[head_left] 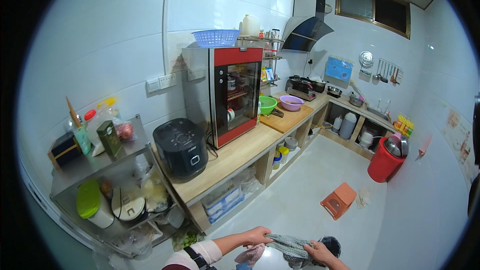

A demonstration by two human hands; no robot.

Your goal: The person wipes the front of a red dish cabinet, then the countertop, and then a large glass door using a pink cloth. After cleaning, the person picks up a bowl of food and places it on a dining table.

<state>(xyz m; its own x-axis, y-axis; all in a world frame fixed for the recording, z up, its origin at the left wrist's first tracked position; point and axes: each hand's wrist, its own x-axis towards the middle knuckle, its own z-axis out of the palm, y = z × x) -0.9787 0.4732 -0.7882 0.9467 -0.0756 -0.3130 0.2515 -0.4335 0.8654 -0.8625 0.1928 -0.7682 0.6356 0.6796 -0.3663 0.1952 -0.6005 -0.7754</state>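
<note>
A grey-green knitted cloth (pixel 288 244) is stretched between my two hands at the bottom of the head view. My left hand (pixel 257 236) is closed on its left end, and my right hand (pixel 318 251) grips the other end. Under my left hand hangs a pinkish cloth (pixel 251 254); whether that hand holds it too, I cannot tell. Just beyond my right hand shows a dark rounded thing (pixel 331 246), mostly hidden, its kind unclear.
An orange plastic stool (pixel 340 200) stands on the floor ahead, a pale rag (pixel 364 198) beside it. Left runs a counter (pixel 235 156) with a black rice cooker (pixel 181 147) and a red-framed cabinet (pixel 236 95). A red bin (pixel 384 161) stands far right; a metal shelf (pixel 97 164), near left.
</note>
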